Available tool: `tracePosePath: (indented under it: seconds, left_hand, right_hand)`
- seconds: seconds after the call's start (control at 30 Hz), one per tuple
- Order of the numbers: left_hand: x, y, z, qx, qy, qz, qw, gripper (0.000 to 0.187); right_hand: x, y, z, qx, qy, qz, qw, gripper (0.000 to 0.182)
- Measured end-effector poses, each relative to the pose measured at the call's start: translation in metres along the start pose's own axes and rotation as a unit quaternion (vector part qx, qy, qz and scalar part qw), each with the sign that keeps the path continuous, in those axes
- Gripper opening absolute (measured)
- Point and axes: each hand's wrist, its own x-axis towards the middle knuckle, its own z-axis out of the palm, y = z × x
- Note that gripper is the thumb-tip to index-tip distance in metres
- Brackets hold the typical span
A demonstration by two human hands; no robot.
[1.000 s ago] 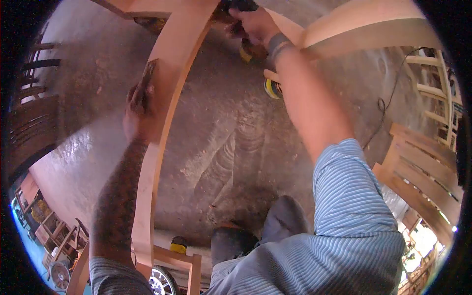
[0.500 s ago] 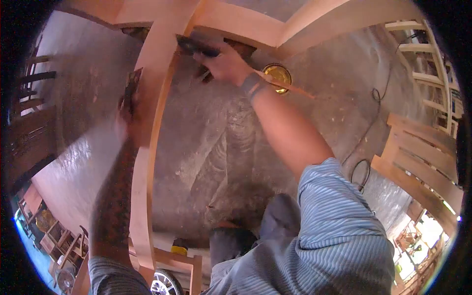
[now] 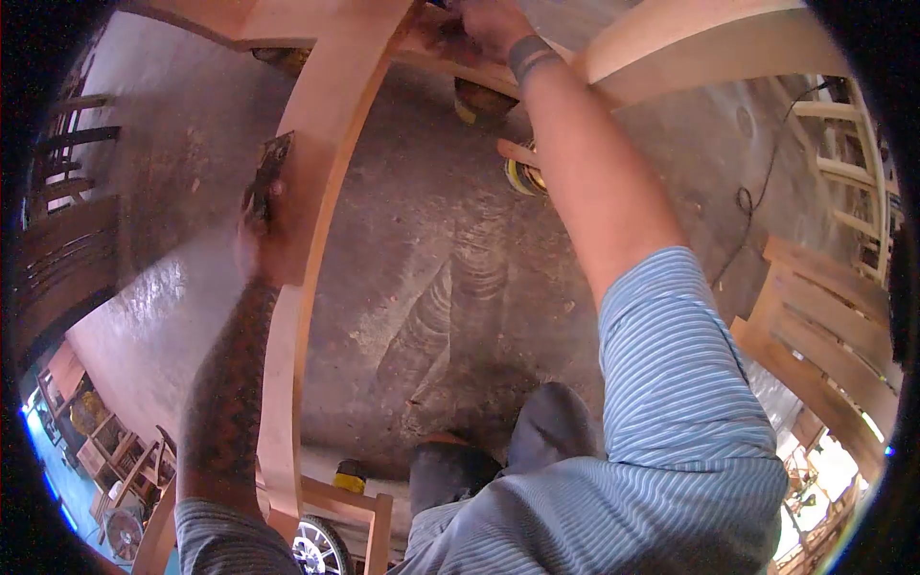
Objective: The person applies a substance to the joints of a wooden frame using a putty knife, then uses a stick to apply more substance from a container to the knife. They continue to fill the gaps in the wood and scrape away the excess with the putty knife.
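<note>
Warm daylight falls evenly over the dusty floor [image 3: 450,278], with glare blown out at the lower right edge. The fisheye lens bends everything toward a black circular border. Detail is soft, and the left side lies in dim shadow.

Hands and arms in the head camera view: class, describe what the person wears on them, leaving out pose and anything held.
Both hands are bare, without gloves: the left hand and the right hand. Each arm wears a short sleeve of light blue cloth with fine white stripes, ending near the elbow. The right wrist carries a grey wristband. The left forearm shows dark patterned markings.
</note>
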Motion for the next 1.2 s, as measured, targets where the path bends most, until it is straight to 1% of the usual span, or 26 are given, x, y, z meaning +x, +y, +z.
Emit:
tracePosePath:
  seconds: [0.1, 0.17, 0.23, 0.27, 0.33, 0.4, 0.43, 0.5, 0.53, 0.6, 0.63, 0.7, 0.77, 0.83, 0.9, 0.97, 1.0, 1.03, 1.1, 1.13, 1.2]
  left_hand:
    - [-0.004, 0.009, 0.0, -0.016, 0.009, 0.011, 1.0, 0.048]
    - [-0.001, 0.001, 0.0, 0.017, 0.004, 0.022, 1.0, 0.048]
    - [0.0, -0.001, 0.001, 0.003, 0.004, 0.033, 0.999, 0.047]
    - [0.0, -0.002, 0.002, -0.004, 0.003, 0.037, 0.999, 0.047]
    - [0.006, -0.011, -0.007, 0.014, -0.062, 0.017, 0.998, 0.048]
    - [0.005, -0.011, -0.006, 0.039, -0.066, 0.021, 0.997, 0.049]
    - [0.006, -0.012, -0.004, 0.045, -0.061, 0.021, 0.997, 0.049]
    - [0.004, -0.011, 0.001, 0.042, -0.053, 0.023, 0.997, 0.048]
    - [0.004, -0.01, 0.003, 0.038, -0.048, 0.023, 0.998, 0.048]
    - [0.005, -0.014, 0.004, 0.028, -0.042, 0.025, 0.998, 0.048]
    - [0.005, -0.015, 0.005, 0.024, -0.041, 0.025, 0.999, 0.048]
    - [0.004, -0.017, 0.006, 0.019, -0.033, 0.025, 0.999, 0.047]
    - [0.002, -0.013, 0.004, 0.012, -0.03, 0.016, 0.999, 0.047]
    - [-0.003, -0.009, 0.003, 0.007, -0.029, -0.001, 1.0, 0.047]
    - [-0.004, -0.009, 0.0, -0.006, -0.034, -0.021, 0.999, 0.047]
    - [-0.002, -0.012, -0.002, -0.02, -0.043, -0.044, 0.998, 0.046]
    - [-0.003, -0.014, -0.003, -0.025, -0.046, -0.051, 0.997, 0.046]
    - [0.0, -0.022, 0.001, -0.026, -0.043, -0.027, 0.998, 0.046]
    - [0.004, -0.034, 0.005, -0.024, -0.038, 0.024, 0.999, 0.046]
    - [0.005, -0.034, 0.003, -0.03, -0.044, 0.022, 0.998, 0.046]
    - [0.002, -0.033, -0.001, -0.04, -0.055, 0.015, 0.998, 0.044]
  right_hand:
    - [-0.021, -0.015, 0.002, 0.013, -0.047, 0.012, 0.999, 0.029]
    - [-0.04, -0.029, 0.007, 0.023, -0.079, 0.018, 0.996, 0.033]
    - [-0.064, -0.033, 0.02, 0.143, -0.075, 0.112, 0.98, 0.031]
    - [-0.075, -0.034, 0.027, 0.202, -0.072, 0.16, 0.964, 0.03]
    - [-0.088, -0.035, 0.036, 0.077, -0.113, 0.091, 0.986, 0.031]
    - [-0.108, -0.04, 0.042, 0.02, -0.129, 0.027, 0.991, 0.032]
    - [-0.129, -0.054, 0.043, 0.026, -0.123, -0.002, 0.992, 0.032]
    - [-0.15, -0.051, 0.062, 0.029, -0.112, -0.004, 0.993, 0.031]
    - [-0.164, -0.026, 0.087, 0.026, -0.106, 0.022, 0.994, 0.031]
    - [-0.189, -0.031, 0.097, 0.115, -0.139, 0.12, 0.976, 0.033]
    - [-0.213, -0.055, 0.095, 0.206, -0.178, 0.191, 0.943, 0.035]
    - [-0.243, -0.074, 0.096, 0.072, -0.215, 0.042, 0.973, 0.035]
    - [-0.261, -0.092, 0.097, 0.069, -0.211, -0.018, 0.975, 0.037]
    - [-0.263, -0.108, 0.079, 0.067, -0.151, -0.052, 0.985, 0.04]
    - [-0.256, -0.124, 0.065, 0.111, -0.087, -0.075, 0.987, 0.05]
    - [-0.249, -0.137, 0.062, 0.222, -0.069, -0.044, 0.972, 0.058]
    - [-0.248, -0.139, 0.059, 0.227, -0.07, -0.047, 0.97, 0.061]
    - [-0.247, -0.142, 0.058, 0.231, -0.068, -0.048, 0.969, 0.064]
    - [-0.239, -0.141, 0.066, 0.144, -0.025, -0.128, 0.981, 0.048]
    - [-0.228, -0.133, 0.075, 0.067, 0.008, -0.195, 0.978, 0.041]
    - [-0.204, -0.122, 0.098, -0.062, 0.062, -0.266, 0.96, 0.03]
